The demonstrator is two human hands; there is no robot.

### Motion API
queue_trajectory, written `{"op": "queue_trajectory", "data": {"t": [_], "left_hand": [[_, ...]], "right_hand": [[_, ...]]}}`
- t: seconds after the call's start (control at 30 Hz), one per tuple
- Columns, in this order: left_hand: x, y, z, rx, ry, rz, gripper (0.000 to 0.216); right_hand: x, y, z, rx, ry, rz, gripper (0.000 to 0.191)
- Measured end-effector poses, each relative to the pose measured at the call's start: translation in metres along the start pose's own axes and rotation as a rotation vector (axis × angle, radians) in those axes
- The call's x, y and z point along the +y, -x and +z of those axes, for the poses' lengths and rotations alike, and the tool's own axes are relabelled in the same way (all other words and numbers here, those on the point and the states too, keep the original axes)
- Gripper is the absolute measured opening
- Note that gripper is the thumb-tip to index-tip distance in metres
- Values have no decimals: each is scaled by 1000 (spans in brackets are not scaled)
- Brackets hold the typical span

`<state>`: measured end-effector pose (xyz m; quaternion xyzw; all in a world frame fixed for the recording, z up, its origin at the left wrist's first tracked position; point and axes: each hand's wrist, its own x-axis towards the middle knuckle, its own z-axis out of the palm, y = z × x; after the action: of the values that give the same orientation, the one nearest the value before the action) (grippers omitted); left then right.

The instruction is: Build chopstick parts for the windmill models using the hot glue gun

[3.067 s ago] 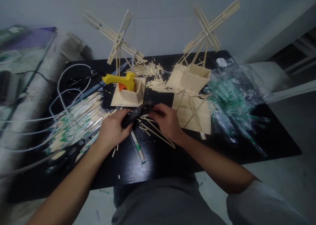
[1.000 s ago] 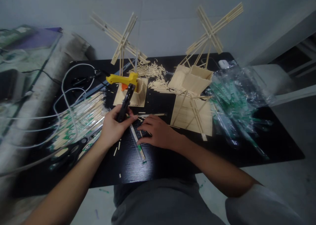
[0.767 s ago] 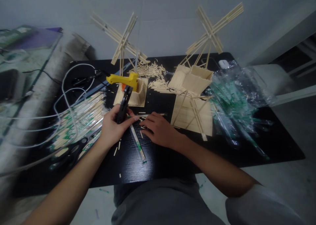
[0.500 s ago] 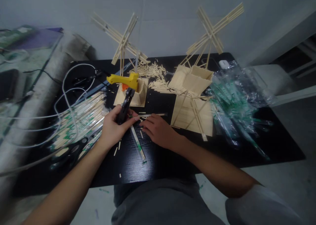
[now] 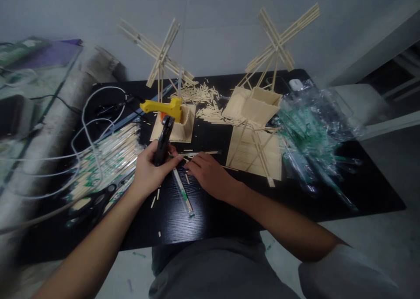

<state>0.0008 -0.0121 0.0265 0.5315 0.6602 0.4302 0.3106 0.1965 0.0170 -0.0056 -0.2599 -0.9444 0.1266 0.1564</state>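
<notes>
Right now, from your head camera, your left hand [image 5: 149, 172] is above the front half of the worktop [image 5: 223, 229], its fingers curled round a black hand tool [image 5: 163, 141] that stands steeply tilted. Your thumb reaches rightward past it, perhaps to steady the thin sticks [image 5: 206, 153] lying between your hands. Your right hand [image 5: 211, 174] is low beside those sticks, fingers bunched and pointing left; whether they pinch anything, you cannot tell from here.

A wrapped stick [image 5: 182, 189] slants below your thumb toward the front edge. Behind the tool, the yellow glue gun [image 5: 164, 107] sits on a small stick box [image 5: 182, 130], probably to keep its nozzle off the worktop. Offcuts [image 5: 200, 93] are heaped near the back edge, seemingly pushed out of your way. Wrapped sticks [image 5: 108, 154] lie toward the left edge with scissors [image 5: 98, 198], while crumpled wrappers [image 5: 305, 137] pile up near the right edge, apparently to separate stock from waste.

As for writing, the wrappers carry green print, too blurred to read; you can make out no brand on the glue gun or the tool.
</notes>
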Motion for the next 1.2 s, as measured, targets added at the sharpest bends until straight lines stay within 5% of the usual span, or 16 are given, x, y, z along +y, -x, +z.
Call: {"op": "queue_trajectory", "data": {"t": [0.8,0.93,1.2], "left_hand": [[2,0,2,35,-11,-8,38],[2,0,1,28,1,-21,38],[4,1,-1,3,-16,-24,34]], "right_hand": [[-4,-1,-2,-1,41,-2,24],[-1,-1,-2,80,-1,20,28],[9,-2,-5,316,-432,184,21]]}}
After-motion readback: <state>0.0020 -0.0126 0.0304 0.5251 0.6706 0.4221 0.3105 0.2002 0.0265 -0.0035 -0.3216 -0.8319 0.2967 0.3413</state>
